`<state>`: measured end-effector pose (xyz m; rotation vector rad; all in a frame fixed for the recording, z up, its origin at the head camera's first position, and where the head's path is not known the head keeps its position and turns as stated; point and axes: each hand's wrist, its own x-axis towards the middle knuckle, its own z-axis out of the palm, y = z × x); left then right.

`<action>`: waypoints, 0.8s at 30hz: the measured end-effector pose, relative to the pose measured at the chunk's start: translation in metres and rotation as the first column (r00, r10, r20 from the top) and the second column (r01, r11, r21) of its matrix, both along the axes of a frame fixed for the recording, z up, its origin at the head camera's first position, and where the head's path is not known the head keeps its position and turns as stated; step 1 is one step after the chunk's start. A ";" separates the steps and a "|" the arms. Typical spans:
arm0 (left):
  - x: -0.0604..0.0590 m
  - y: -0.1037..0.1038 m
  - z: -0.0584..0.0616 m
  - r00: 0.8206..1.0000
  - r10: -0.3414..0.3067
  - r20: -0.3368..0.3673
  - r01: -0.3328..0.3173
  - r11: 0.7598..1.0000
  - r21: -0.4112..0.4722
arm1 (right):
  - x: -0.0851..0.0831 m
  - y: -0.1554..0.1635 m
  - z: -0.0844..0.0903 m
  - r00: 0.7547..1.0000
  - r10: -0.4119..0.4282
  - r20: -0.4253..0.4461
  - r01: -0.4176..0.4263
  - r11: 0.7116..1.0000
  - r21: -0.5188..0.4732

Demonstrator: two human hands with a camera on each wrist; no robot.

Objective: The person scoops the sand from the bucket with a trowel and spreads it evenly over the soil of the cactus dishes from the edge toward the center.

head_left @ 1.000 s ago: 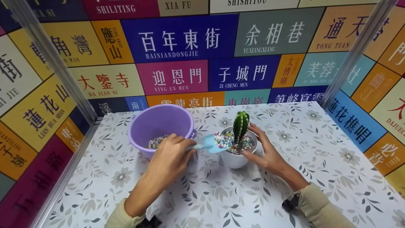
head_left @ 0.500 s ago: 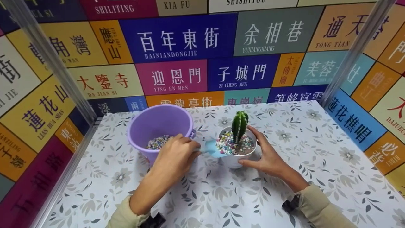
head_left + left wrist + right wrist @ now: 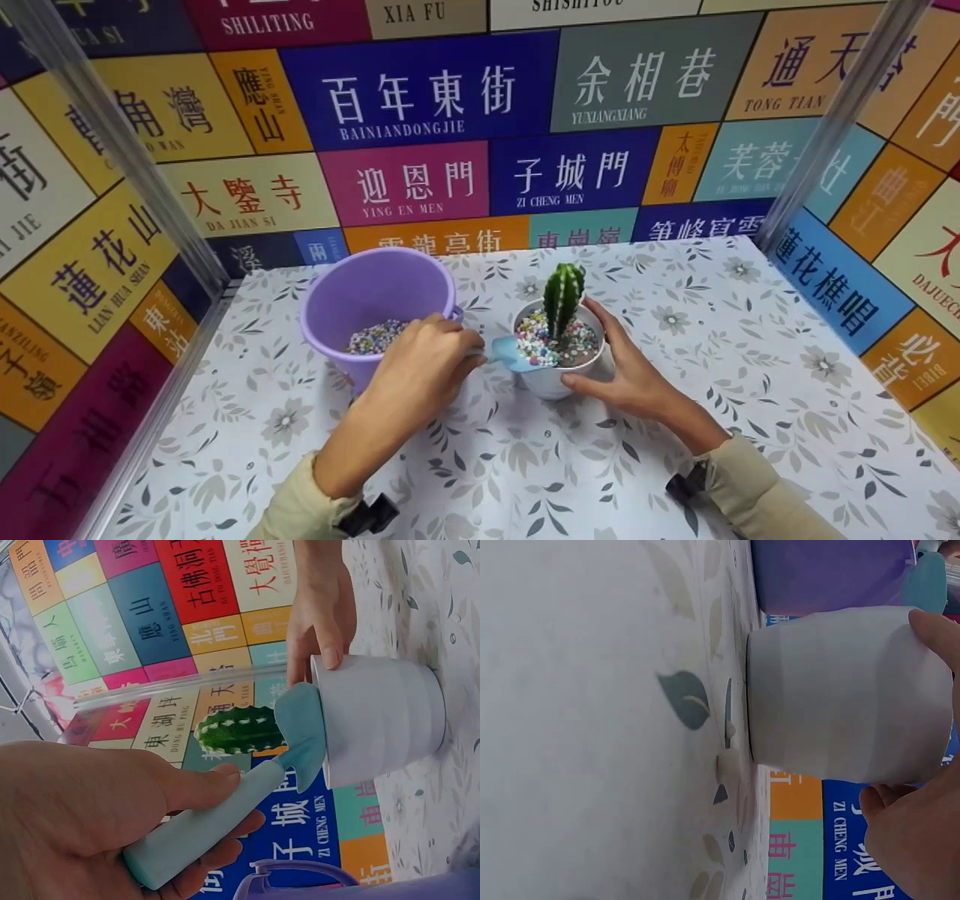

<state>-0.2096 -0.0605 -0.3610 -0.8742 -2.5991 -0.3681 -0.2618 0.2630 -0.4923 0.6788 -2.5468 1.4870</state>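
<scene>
A white pot (image 3: pixel 551 379) (image 3: pixel 382 716) (image 3: pixel 840 690) stands on the floral table, with a green cactus (image 3: pixel 562 298) (image 3: pixel 238 729) and coloured pebbles (image 3: pixel 536 341) in it. My right hand (image 3: pixel 626 367) (image 3: pixel 915 832) cups the pot's right side, thumb at the front. My left hand (image 3: pixel 424 367) (image 3: pixel 112 817) grips the handle of a light blue scoop (image 3: pixel 510 352) (image 3: pixel 225 817). The scoop's blade rests against the pot's left rim. A purple bucket (image 3: pixel 375 300) holding more coloured pebbles stands just left of the pot, behind my left hand.
The floral tabletop (image 3: pixel 570 465) is boxed in by walls of coloured sign panels on the left, back and right. Metal posts (image 3: pixel 832 127) stand at the back corners. A small pale pebble (image 3: pixel 725 765) lies on the table beside the pot's base.
The scoop tipped its pebbles into the pot and its blade dropped to the pot's left rim. My left hand shifted slightly right. The right hand stayed on the pot.
</scene>
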 end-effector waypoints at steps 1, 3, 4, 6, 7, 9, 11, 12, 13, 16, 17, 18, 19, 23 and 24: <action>0.000 0.000 0.000 1.000 -0.001 0.000 0.001 1.000 -0.002 | 0.000 0.000 0.000 1.000 0.002 0.003 -0.002 1.000 -0.007; 0.000 0.001 0.000 1.000 -0.002 0.003 0.002 1.000 -0.003 | 0.001 -0.001 -0.001 1.000 -0.004 -0.003 0.004 1.000 -0.005; 0.000 0.001 0.000 1.000 -0.002 0.003 0.002 1.000 -0.001 | 0.002 -0.002 -0.001 1.000 -0.012 -0.007 0.012 1.000 -0.004; 0.000 0.002 -0.001 1.000 -0.005 0.004 0.005 1.000 0.002 | 0.002 -0.004 -0.001 0.999 -0.036 -0.018 0.036 0.999 -0.003; 0.001 0.003 -0.001 1.000 -0.007 0.004 0.007 1.000 0.003 | 0.003 -0.005 -0.001 0.998 -0.051 -0.024 0.051 0.999 0.000; 0.001 0.003 -0.001 1.000 -0.011 0.006 0.011 1.000 0.005 | 0.003 -0.008 -0.001 0.996 -0.078 -0.040 0.078 0.997 0.012; 0.001 0.003 -0.002 1.000 -0.012 0.005 0.012 1.000 0.007 | 0.004 -0.010 -0.001 0.994 -0.096 -0.053 0.098 0.995 0.025; 0.001 0.003 -0.003 1.000 -0.011 0.005 0.011 1.000 0.008 | 0.004 -0.010 0.000 0.993 -0.100 -0.057 0.101 0.994 0.032; 0.001 0.003 -0.003 1.000 -0.010 0.004 0.010 1.000 0.008 | 0.004 -0.010 0.000 0.994 -0.095 -0.057 0.097 0.995 0.035; 0.000 0.003 -0.005 1.000 -0.014 -0.009 0.014 1.000 0.007 | 0.004 -0.008 0.001 0.998 -0.051 -0.037 0.052 0.999 0.015; 0.000 0.003 -0.006 1.000 -0.017 -0.014 0.018 1.000 0.008 | 0.004 -0.007 0.000 0.999 -0.032 -0.028 0.033 0.999 0.004; 0.000 0.003 -0.007 1.000 -0.023 -0.017 0.024 1.000 0.009 | 0.003 -0.006 0.001 1.000 -0.017 -0.020 0.017 1.000 -0.005; 0.000 0.004 -0.008 0.999 -0.031 -0.022 0.031 0.999 0.010 | 0.003 -0.005 0.000 1.000 -0.005 -0.012 0.004 1.000 -0.012; -0.001 0.005 -0.011 0.997 -0.064 -0.046 0.065 0.997 0.027 | 0.003 -0.004 0.000 1.000 -0.001 -0.002 0.001 1.000 -0.030; -0.002 0.005 -0.012 0.996 -0.073 -0.054 0.075 0.997 0.031 | 0.003 -0.005 0.000 1.000 -0.007 -0.005 0.007 1.000 -0.030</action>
